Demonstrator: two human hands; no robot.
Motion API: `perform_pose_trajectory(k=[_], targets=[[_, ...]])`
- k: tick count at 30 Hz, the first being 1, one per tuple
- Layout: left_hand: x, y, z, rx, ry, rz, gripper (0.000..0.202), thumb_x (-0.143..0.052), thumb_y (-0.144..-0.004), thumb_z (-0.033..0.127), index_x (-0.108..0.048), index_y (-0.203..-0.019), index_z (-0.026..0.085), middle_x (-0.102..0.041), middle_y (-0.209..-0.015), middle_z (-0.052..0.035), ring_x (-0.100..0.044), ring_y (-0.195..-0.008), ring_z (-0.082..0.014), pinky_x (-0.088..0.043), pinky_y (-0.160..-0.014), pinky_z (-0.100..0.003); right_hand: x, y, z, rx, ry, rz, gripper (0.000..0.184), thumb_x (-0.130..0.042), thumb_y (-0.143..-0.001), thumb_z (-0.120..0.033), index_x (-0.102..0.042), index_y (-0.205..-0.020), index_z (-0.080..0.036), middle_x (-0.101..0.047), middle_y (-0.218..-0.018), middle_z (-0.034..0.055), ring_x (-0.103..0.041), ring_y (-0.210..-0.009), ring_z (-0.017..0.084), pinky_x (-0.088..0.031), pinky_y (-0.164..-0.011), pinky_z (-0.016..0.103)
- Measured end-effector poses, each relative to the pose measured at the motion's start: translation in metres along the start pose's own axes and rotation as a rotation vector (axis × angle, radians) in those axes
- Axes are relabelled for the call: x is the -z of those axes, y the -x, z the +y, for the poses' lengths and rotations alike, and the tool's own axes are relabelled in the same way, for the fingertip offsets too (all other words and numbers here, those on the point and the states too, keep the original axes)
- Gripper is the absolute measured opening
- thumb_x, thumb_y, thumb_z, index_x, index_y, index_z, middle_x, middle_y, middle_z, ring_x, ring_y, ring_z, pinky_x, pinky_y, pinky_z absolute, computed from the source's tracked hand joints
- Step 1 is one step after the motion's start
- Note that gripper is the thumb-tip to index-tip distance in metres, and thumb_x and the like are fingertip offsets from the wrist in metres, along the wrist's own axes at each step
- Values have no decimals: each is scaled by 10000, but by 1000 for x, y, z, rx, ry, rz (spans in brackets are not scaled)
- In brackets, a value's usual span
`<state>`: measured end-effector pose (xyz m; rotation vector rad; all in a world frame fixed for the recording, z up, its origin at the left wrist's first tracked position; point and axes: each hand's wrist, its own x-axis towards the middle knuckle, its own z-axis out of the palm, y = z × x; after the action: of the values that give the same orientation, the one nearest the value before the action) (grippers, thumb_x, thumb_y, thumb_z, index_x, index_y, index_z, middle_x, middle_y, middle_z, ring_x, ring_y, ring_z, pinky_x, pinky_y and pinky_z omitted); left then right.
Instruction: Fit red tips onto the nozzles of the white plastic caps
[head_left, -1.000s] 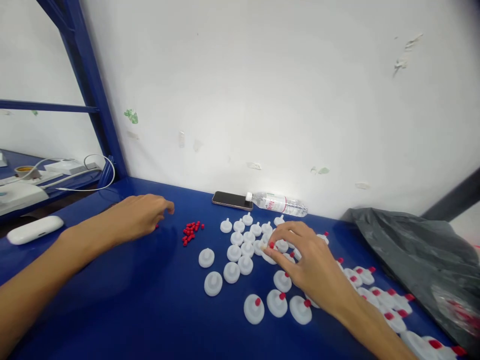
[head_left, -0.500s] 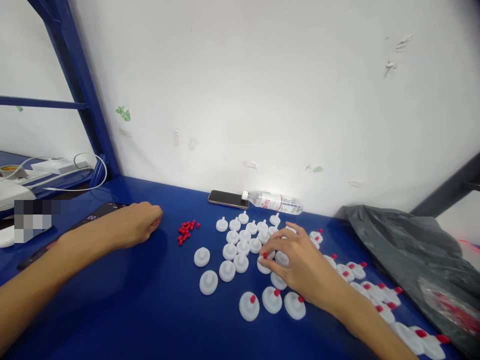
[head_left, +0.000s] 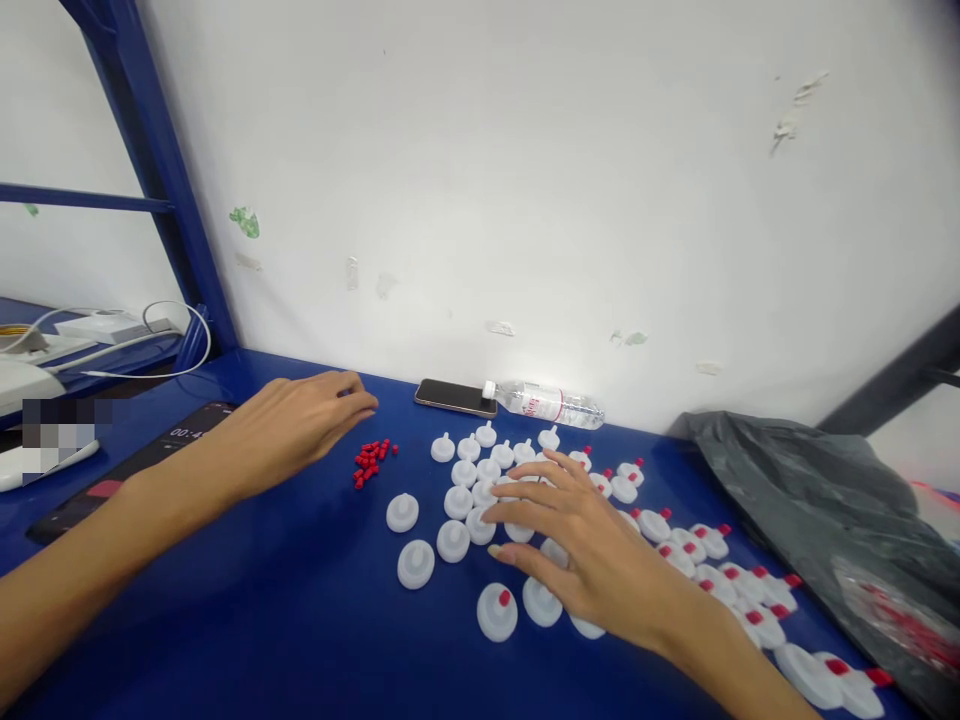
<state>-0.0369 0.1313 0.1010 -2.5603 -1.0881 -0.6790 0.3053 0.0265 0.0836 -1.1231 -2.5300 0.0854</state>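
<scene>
The step in hand looks like fitting small red plastic caps [head_left: 367,462] onto round white plastic discs with a short stem in the middle [head_left: 452,541], and this moment reads as a gap between two fittings. The caps lie in a loose pile on the blue desk [head_left: 300,600], to the left of the discs. The discs in the middle cluster mostly show bare stems; those spread to the right, along a dark grey plastic bag [head_left: 772,480], mostly wear red tips, and one capped disc sits apart at the near edge of the group.

The right hand [head_left: 589,540] is spread over the cluster, thumb and fingers well apart, with nothing visible in its grasp; whether its fingertips touch the discs beneath is unclear. The left hand [head_left: 315,415] hangs just beyond the cap pile, fingers bent and pointing right; I cannot tell whether a cap is pinched between them.

In my judgement, the next move calls for the right hand to take a bare-stemmed disc by its rim and steady it, while the left supplies a single cap, pinched finely and lined up squarely with the stem before pressing.
</scene>
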Motion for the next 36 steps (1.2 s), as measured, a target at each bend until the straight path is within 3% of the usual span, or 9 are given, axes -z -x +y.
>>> perform_pose_trajectory(k=[3,10,13,16,18,21,24,30,36], targets=[[-2,-1,15,-93,-14,5,265,-483,-1049,278,-722,-1159,244,-731,-1084,-68,-698,-833,-179,-408,-554,-227,-3,-1,-7,47,27,-35,269,-578,-1056,-357,-674,-1308,-355,-712,-1350,-33,-566,-1364,272,-274,-1242,680],[-15,2,61,-234,310,276,132,-600,-1017,185,-706,-1095,194,-778,-1012,-24,-724,-912,-117,-565,-782,-187,-12,-1,1,74,17,103,264,-702,-986,-285,-688,-1249,-285,-765,-1226,-1,-663,-1240,233,-310,-1252,604],[-19,4,78,-187,484,249,95,-627,-1006,190,-701,-1064,201,-776,-969,4,-714,-853,-88,-556,-729,-148,-12,-1,2,87,-36,202,170,-630,-1025,-216,-668,-1183,-267,-751,-1176,13,-699,-1141,201,-396,-1201,544],[-19,5,89,-88,651,182,89,-631,-1004,202,-719,-1003,218,-756,-924,19,-672,-747,-78,-526,-618,-144,-8,-2,-3,58,-98,222,239,-446,-1075,-135,-628,-1161,-262,-707,-1180,46,-696,-1073,179,-571,-951,383],[-19,7,94,-51,710,177,108,-628,-1005,204,-733,-978,217,-758,-893,18,-669,-712,-81,-530,-600,-151,-7,-2,-10,24,-137,219,233,-421,-1076,-129,-591,-1165,-263,-704,-1146,44,-698,-1024,173,-587,-840,325],[-19,8,101,-44,774,216,98,-651,-994,212,-749,-1001,216,-782,-889,10,-705,-717,-89,-550,-605,-151,-11,-2,-18,-18,-148,271,200,-535,-1054,-188,-535,-1230,-285,-723,-1100,13,-707,-982,179,-594,-867,342],[-20,8,107,-81,802,226,94,-666,-983,199,-746,-1030,215,-792,-935,-4,-733,-752,-99,-568,-606,-152,-20,-3,-23,3,-137,341,349,-599,-1026,-203,-480,-1341,-293,-727,-1183,30,-715,-1018,196,-601,-899,367],[-23,12,115,-142,802,200,140,-665,-975,139,-740,-1069,211,-805,-986,-8,-769,-861,-105,-602,-772,-160,-27,-3,-27,44,-149,388,546,-607,-1011,-160,-379,-1491,-284,-729,-1226,51,-718,-1064,204,-600,-931,377],[-25,15,124,-143,751,256,160,-677,-958,115,-727,-1080,205,-814,-954,0,-767,-772,-93,-586,-692,-149,-31,-5,-30,65,-116,403,515,-563,-1028,-150,-383,-1497,-267,-746,-1162,43,-733,-1016,201,-596,-935,393]])
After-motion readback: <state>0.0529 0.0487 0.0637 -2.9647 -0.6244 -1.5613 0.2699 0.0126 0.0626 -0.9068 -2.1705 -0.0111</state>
